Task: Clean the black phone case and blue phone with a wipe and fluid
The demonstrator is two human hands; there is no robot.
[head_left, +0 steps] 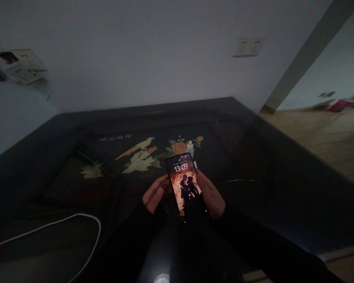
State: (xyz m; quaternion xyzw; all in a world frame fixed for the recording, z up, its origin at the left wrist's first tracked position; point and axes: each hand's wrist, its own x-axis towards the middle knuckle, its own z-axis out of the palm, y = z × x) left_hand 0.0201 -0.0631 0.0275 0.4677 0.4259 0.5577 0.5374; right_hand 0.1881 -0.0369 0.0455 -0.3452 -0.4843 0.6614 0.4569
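A lit smartphone [183,182] is held upright between my two hands, tilted slightly; its lock screen reads 13:09 over a picture of two dark figures on an orange background. My left hand [155,193] is closed at the phone's left edge, its fingers bent and partly in shadow. Along the right edge lies the thumb of my right hand [211,193], with the other fingers hidden behind the phone. Just beyond the phone's top stands a small clear bottle with a white cap [190,146], its lower part covered by the phone.
The dark glossy table [242,137] bears a bird-and-flower pattern and meets a pale wall. A white cable [85,214] curves over its left side. Wall sockets [249,46] are at the upper right, more at left. A red box [340,105] rests on the wooden floor.
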